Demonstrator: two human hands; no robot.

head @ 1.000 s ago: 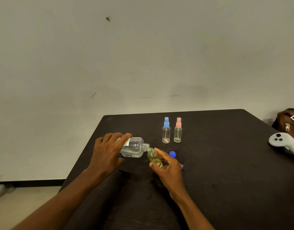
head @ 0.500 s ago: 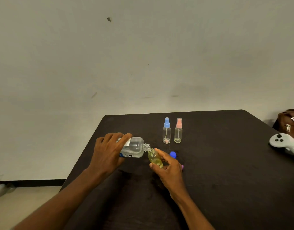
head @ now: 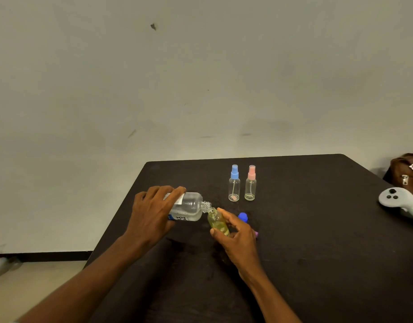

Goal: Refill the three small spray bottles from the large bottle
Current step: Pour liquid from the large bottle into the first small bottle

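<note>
A plain, sparsely furnished indoor room is indicated. A bare off-white wall (head: 200, 78), marked with scuffs and one dark spot (head: 153, 26), is met at its foot by a dark skirting strip (head: 42, 256) above a pale floor (head: 37, 283). A dark matte tabletop (head: 317, 264) is set near that wall, with a white handheld controller (head: 396, 201) on it and a brown bag (head: 404, 173) just beyond its right edge; whether home, office or studio cannot be determined.

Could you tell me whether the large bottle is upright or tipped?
Tipped: the left hand holds the large bottle nearly sideways, neck at the small bottle.
</note>
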